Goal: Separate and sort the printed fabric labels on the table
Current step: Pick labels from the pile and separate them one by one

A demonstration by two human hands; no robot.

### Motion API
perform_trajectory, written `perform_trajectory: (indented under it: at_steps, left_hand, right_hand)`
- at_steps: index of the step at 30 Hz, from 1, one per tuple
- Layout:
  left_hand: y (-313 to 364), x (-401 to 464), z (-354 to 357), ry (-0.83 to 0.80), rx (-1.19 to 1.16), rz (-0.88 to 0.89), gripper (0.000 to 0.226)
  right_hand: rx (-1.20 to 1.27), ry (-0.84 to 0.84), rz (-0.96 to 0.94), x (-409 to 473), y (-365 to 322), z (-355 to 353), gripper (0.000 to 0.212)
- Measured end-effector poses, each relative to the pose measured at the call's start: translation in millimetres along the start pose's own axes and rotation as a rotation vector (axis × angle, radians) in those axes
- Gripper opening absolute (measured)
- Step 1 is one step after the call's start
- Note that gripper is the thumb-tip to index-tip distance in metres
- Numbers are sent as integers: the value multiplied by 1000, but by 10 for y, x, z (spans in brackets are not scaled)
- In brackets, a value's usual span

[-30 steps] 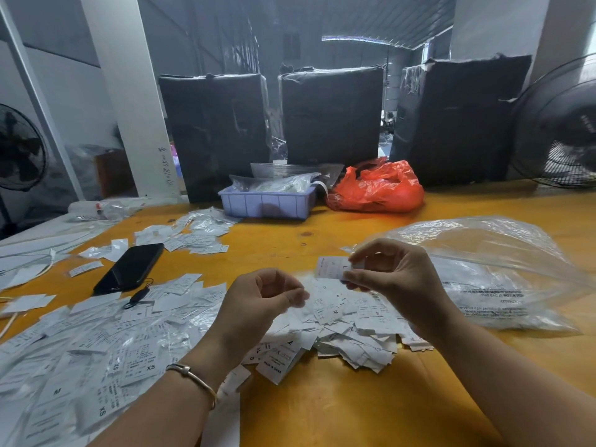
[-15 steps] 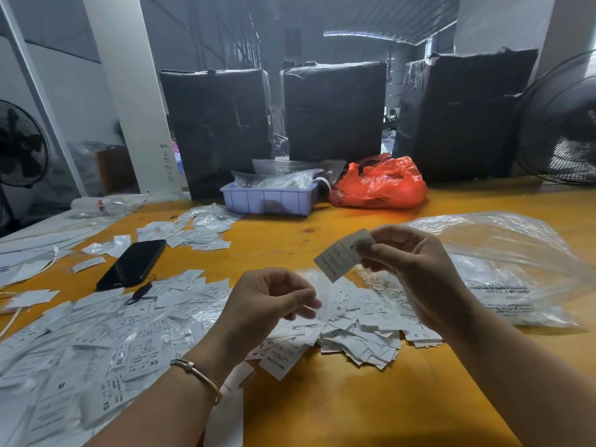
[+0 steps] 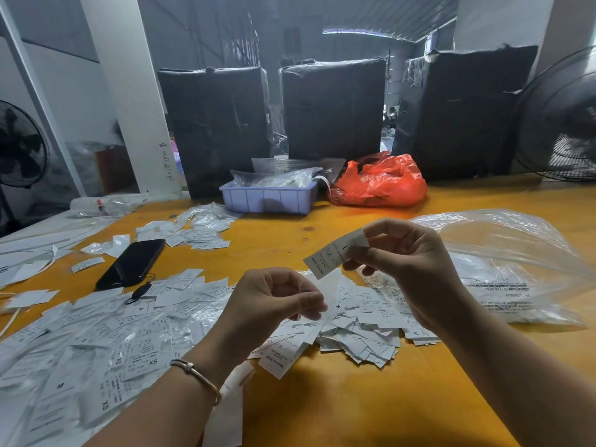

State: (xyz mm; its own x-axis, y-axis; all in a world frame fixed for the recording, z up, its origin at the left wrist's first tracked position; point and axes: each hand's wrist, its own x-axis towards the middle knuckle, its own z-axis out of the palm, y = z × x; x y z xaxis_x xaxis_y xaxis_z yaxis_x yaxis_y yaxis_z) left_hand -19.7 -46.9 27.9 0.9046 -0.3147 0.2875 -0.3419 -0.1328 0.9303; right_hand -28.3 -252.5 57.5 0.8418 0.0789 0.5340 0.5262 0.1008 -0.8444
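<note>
My right hand pinches one white printed label, marked L, and holds it up above the table. Below it a heap of loose labels lies on the yellow table. My left hand, with a bangle on the wrist, hovers over the heap's left side with its fingers curled. A pale blurred label shape sits at its fingertips; whether the hand pinches it is unclear. A wider spread of labels, marked XS and M, covers the table to the left.
A black phone lies left of centre, with more labels behind it. A clear plastic bag lies at the right. At the back stand a lilac tray, a red bag and black wrapped boxes.
My right hand has lifted the label and tilted it so that its print faces me. My left hand stays over the heap, and a blurred label shape now shows at its fingertips.
</note>
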Motion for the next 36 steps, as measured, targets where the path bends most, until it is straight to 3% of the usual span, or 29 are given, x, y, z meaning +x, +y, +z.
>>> perform_trajectory:
  at_steps: [3,7,11,18,21,26,30,36]
  left_hand:
    - [-2,6,-9,26,-57,-14,27]
    - [12,39,-55,116,-196,-141,28]
    - [19,72,-111,105,-473,-216,8]
    - [8,78,-129,43,-578,-238,34]
    - [6,72,-98,0,-521,-266,50]
    - [-2,27,-62,-35,-198,-231,14]
    - [3,8,-22,-41,-23,-173,14]
    - [0,24,-35,39,-5,-79,7]
  right_hand:
    - [-36,117,-16,2,29,-21,21]
    - [-286,225,-107,-2,108,-66,43]
    - [-348,214,-101,-17,149,-54,46]
    - [-361,145,-43,-24,171,-39,33]
    - [-309,182,-60,-17,151,-22,33]
    - [-215,177,-103,-7,74,-2,24]
    - [-172,109,-113,-16,46,16,6]
    - [-145,136,-125,-22,24,11,4]
